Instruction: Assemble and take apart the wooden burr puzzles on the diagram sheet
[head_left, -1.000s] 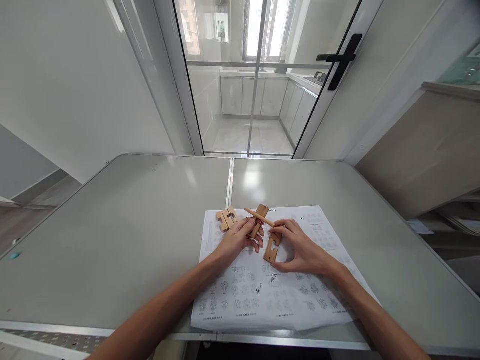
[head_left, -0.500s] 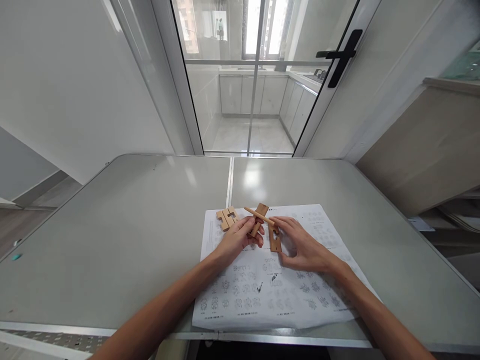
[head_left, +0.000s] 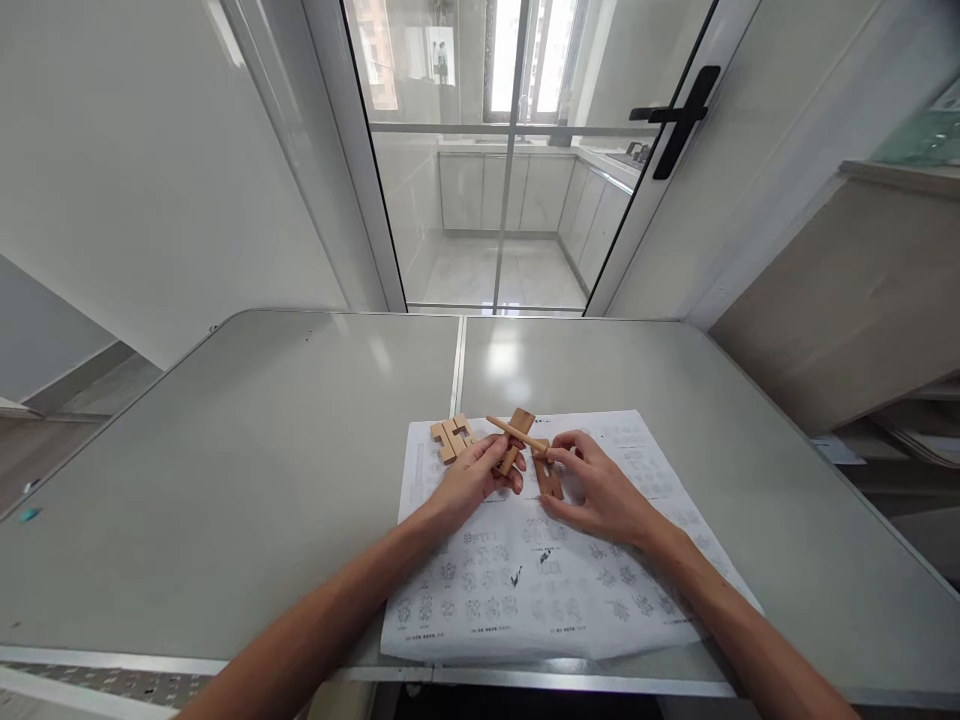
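My left hand point(head_left: 474, 478) is closed around a flat wooden puzzle piece point(head_left: 523, 419) that stands up at a slant from its fingers. Across this piece lies a slim wooden stick point(head_left: 501, 425), its right end reaching toward my right fingertips. My right hand point(head_left: 600, 488) grips a flat, notched wooden puzzle piece point(head_left: 550, 482) between the thumb below and the bent fingers above. The two hands are close together, with the pieces almost meeting; whether they touch is unclear. Parts of the left hand's piece are hidden behind its fingers.
More notched wooden pieces point(head_left: 453, 438) lie together just left of my left hand. Under everything is a large white sheet point(head_left: 570, 625) printed with small diagrams. The grey table point(head_left: 262, 470) has a metal seam. A glass door point(head_left: 480, 200) stands beyond it.
My right fingers have bent and shifted on the notched piece, which has turned slightly and moved a little left. The left hand keeps its hold nearly unchanged.
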